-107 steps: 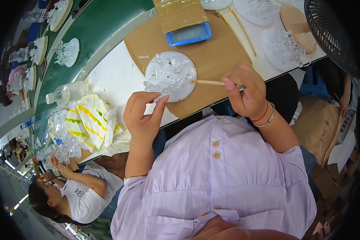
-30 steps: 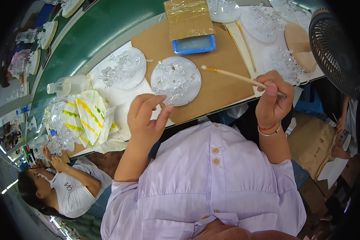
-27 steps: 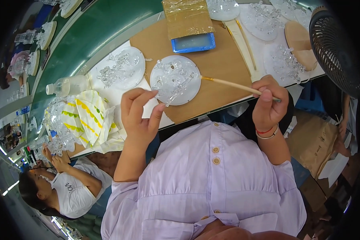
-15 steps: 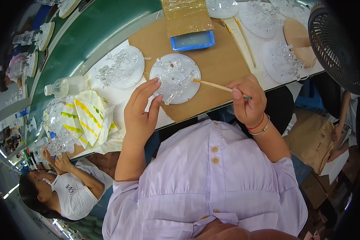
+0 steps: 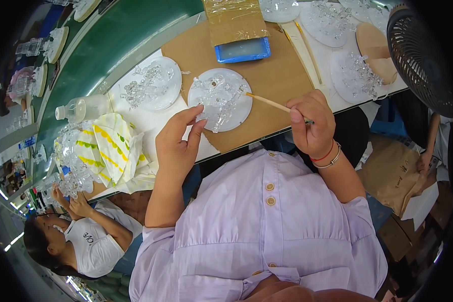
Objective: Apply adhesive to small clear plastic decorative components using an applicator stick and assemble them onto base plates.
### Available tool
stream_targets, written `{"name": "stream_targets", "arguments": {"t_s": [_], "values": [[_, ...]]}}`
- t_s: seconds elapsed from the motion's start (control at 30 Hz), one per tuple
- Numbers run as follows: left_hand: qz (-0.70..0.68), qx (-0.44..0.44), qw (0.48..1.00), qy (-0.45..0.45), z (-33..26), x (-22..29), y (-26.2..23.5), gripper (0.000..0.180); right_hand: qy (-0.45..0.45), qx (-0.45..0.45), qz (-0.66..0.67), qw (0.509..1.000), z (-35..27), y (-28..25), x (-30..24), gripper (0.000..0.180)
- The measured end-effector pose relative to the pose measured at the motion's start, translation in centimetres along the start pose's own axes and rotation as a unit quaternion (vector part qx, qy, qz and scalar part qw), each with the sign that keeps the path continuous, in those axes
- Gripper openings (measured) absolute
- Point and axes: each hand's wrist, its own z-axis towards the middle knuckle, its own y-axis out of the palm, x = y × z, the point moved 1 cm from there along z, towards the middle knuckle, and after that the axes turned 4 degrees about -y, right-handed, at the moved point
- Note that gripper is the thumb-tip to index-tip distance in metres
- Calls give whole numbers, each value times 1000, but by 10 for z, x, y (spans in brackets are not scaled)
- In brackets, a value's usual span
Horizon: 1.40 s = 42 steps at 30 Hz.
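A round white disc (image 5: 235, 118) lies on the brown cardboard in front of me, with a clear plastic model (image 5: 219, 98) of many small parts on it. My left hand (image 5: 180, 133) grips the model's left edge between thumb and fingertips. In my right hand (image 5: 313, 123) is a slim paintbrush (image 5: 271, 102) with a light wooden handle, pinched near its rear end. Its tip reaches the right side of the model, at or just over the clear parts. Beyond the disc stands a blue-rimmed tray (image 5: 242, 59) holding a cloudy pale content, partly under a taped cardboard box (image 5: 235, 22).
Another disc with clear parts (image 5: 158, 83) lies to the left, near a plastic bottle (image 5: 88, 108) and a patterned cloth (image 5: 117, 148). More discs (image 5: 350, 75) and a black fan (image 5: 418, 60) stand at right. A co-worker (image 5: 93, 241) handles clear parts at lower left.
The brush tip has shifted slightly right and up along the model. My left fingers have lowered a little at the model's edge. The disc has barely moved.
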Motion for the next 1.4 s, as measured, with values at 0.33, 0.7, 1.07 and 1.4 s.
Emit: {"name": "stream_targets", "arguments": {"t_s": [0.33,0.7,1.07,1.4], "values": [[-2,-6,1000,-12,-6,4,-1,30,4,11,-13,1000,7,4,3,5],[-18,-4,1000,-20,-9,5,2,29,3,-11,13,1000,3,0,-5,7],[-21,-11,1000,15,-14,7,4,27,-22,-19,31,999,4,-2,-8,9],[-34,5,999,9,-9,9,5,17,-23,-59,57,996,-1,3,-19,10]]}}
